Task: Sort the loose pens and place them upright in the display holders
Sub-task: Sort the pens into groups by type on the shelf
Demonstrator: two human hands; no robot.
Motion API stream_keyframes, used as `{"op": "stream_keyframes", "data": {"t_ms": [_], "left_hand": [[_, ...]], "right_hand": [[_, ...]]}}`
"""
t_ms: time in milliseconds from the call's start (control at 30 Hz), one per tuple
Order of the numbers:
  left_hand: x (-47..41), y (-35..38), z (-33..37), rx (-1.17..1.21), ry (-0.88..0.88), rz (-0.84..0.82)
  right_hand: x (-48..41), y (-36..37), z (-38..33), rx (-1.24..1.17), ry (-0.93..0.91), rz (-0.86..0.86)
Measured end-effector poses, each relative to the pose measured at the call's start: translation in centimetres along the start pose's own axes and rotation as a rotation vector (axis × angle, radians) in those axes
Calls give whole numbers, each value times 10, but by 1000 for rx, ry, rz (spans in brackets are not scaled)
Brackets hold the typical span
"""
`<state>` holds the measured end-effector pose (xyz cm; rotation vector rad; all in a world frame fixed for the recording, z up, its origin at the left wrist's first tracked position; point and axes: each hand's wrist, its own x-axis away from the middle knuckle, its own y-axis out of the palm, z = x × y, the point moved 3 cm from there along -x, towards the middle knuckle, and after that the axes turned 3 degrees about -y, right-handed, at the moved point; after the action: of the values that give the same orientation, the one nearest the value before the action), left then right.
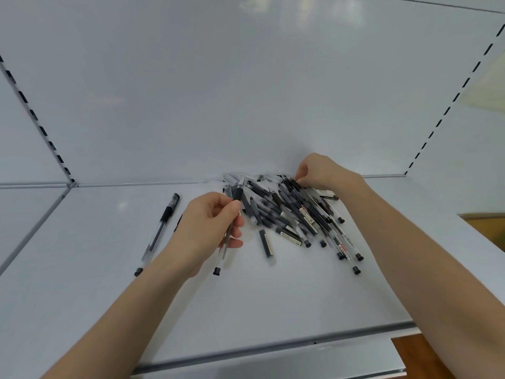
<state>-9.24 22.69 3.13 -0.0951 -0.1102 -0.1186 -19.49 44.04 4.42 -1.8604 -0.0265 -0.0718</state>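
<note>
The left hand (207, 228) is curled round a clear-barrelled pen with a black rubber grip (237, 193). Thumb and forefinger pinch it just below the grip, and the other fingers fold loosely behind the barrel. This pen's long axis runs steeply away from the person, with the black end plug nearest and the tip pointing toward the back of the shelf. It is tilted, neither flat nor upright.

The right hand (325, 172) reaches further in, its fingers bent tight. Thumb and fingertips appear to pinch the far end of a dark-barrelled pen (293, 184) at the rear right edge of the heap.

Between the two hands, and touching both, lies the loose heap of black and clear plastic pens (289, 217). Most of their barrels fan from the back edge toward the near right, crossing and overlapping one another. The right hand is nearer the heap's far side, the left nearer its near-left corner.

Well apart to the left, one clear pen with a black cap and grip (163, 225) lies alone, aslant.

Everything rests on a flat white metal shelf (246, 302) backed by a white panel (218, 105). No display holder is in view, so where the held pen must travel cannot be told.
</note>
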Motion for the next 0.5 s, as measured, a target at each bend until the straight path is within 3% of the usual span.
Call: {"op": "stream_keyframes", "data": {"t_ms": [233,300,400,500], "left_hand": [[0,3,-1,15,6,-38],[1,3,-1,14,9,-42],[2,3,0,25,11,-50],[4,3,2,34,15,-66]], "right_hand": [[7,0,6,-16,11,21],[13,-6,6,-88,-11,95],[24,-18,3,-358,-66,259],[40,-21,-7,-770,-77,220]]}}
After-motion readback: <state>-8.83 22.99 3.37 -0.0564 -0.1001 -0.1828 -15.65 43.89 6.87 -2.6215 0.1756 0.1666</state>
